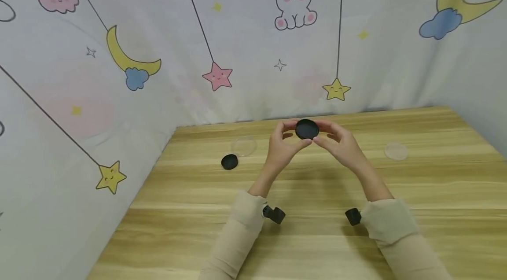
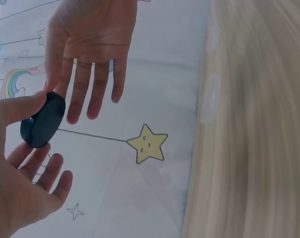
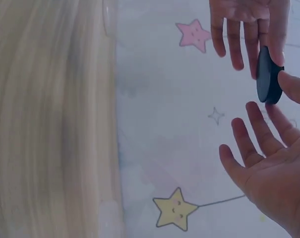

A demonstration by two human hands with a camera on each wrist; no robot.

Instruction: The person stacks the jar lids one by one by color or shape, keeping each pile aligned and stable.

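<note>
Perhaps uneven pressure could drop the disc point(image 1: 306, 130): left hand point(image 1: 279, 145) and right hand point(image 1: 346, 145) pinch only its rim between fingers point(image 2: 64, 183).

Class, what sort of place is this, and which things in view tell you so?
Probably an indoor tabletop workspace, perhaps in a child's room: a wood-look table, a cartoon-printed cloth behind it, and a black disc held over the table.

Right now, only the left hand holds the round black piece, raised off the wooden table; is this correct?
Not only the left hand: the head view shows the right hand gripping the round black piece too. The rest stands.
</note>
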